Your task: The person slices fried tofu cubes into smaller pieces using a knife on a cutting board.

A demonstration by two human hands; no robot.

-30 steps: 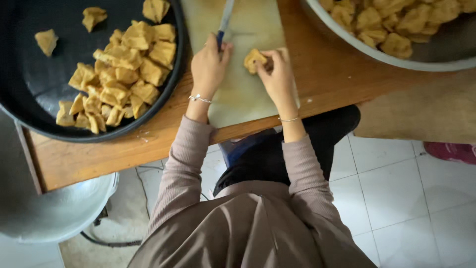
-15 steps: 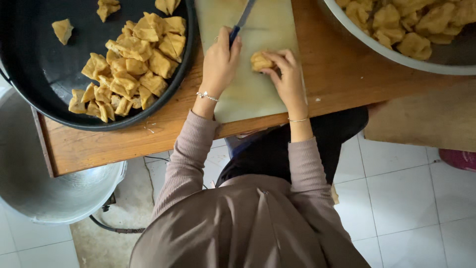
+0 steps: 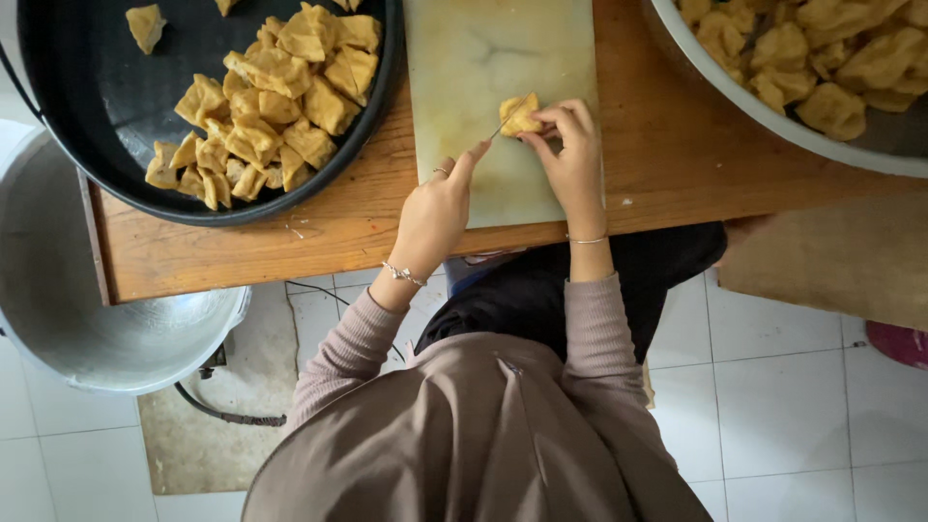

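Golden fried tofu piece sits mid pale rectangular cutting board, near the counter's front edge. Your right hand fingers pinch it steady; left hand grips the thin knife, blade into it. Cut pieces fill the black round tray at the left edge.

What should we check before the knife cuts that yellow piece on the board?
1. Fried tofu piece lies flat on the cutting board: ok.
2. Right hand pinches the piece to steady it: ok.
3. Left hand has the knife in its grip, index finger stretched along it: ok.
4. Right fingertips are clear of the blade: cannot tell, they sit very close to it.
5. Black tray of cut pieces stands beside the board: ok.
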